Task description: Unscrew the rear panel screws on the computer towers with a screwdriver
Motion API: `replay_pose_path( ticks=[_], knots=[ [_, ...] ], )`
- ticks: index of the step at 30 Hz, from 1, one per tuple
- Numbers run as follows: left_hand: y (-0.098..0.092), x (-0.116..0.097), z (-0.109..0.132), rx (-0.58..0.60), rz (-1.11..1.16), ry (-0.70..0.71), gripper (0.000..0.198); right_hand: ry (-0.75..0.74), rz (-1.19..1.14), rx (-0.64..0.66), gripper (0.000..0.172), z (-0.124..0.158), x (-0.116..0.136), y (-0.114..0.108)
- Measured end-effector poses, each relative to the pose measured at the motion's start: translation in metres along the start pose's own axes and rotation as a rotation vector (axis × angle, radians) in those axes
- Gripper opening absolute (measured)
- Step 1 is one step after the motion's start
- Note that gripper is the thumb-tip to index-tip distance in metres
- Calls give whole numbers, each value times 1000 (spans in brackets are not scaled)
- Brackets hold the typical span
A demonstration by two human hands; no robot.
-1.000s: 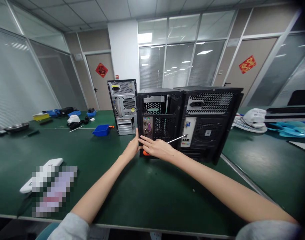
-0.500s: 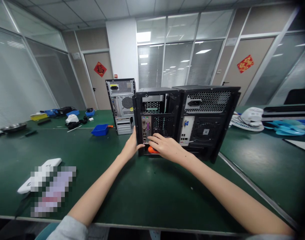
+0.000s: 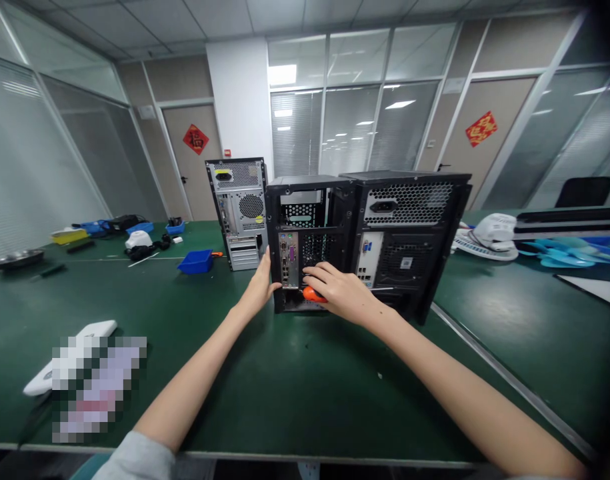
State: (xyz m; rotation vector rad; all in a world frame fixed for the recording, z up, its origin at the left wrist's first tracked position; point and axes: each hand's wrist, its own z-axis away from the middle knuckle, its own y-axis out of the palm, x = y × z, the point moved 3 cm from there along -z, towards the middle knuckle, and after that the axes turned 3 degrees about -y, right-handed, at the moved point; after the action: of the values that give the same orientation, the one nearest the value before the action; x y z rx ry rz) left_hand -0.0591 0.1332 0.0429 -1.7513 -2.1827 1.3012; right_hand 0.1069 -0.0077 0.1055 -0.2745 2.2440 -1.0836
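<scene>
My right hand (image 3: pixel 342 290) is closed around a screwdriver with an orange handle (image 3: pixel 313 295). Its thin metal shaft (image 3: pixel 385 289) sticks out to the right, in front of the neighbouring case. Behind this hand stands a black computer case (image 3: pixel 312 230), its back panel facing me, with a strip of ports (image 3: pixel 287 260) at the lower left. My left hand (image 3: pixel 257 285) rests with stretched fingers against the left side of that case, thumb at its front edge. The screwdriver's grip is partly hidden by my fingers.
A wider black case (image 3: pixel 412 220) adjoins on the right, and a silver-backed case (image 3: pixel 245 220) stands behind to the left. A blue tray (image 3: pixel 195 262) lies beyond my left hand. A white device (image 3: pixel 92 331) lies at the left; a seam (image 3: pixel 485 350) crosses the green table at right.
My right hand has shifted slightly right along the case with the screwdriver, uncovering more of the port strip. My left hand stays on the case side. The whole view has turned a little.
</scene>
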Motion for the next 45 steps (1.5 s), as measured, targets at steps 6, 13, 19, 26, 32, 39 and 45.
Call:
replay_pose_path(
  ticks=[6,13,19,26,32,39,45],
  knots=[
    [-4,-5,2,32,3,-7,95,21,-26,-4,26,3,1,0],
    [-4,-2,3,9,-12,-4,97,57,-73,-32,27,9,1,-10],
    [-6,-3,3,-7,-42,9,99,130,-135,-31,25,20,0,-20],
    [-16,-12,5,-12,-57,-109,100,270,-208,85,8,43,-5,-24],
    [-24,-17,0,-57,-47,-135,111,353,-281,296,9,67,-10,-6],
    [-27,-15,-6,-54,-95,-2,99,449,-347,510,17,89,-13,44],
    [-23,-19,-8,-26,-74,-8,99,461,-414,650,35,96,-8,70]
  ],
)
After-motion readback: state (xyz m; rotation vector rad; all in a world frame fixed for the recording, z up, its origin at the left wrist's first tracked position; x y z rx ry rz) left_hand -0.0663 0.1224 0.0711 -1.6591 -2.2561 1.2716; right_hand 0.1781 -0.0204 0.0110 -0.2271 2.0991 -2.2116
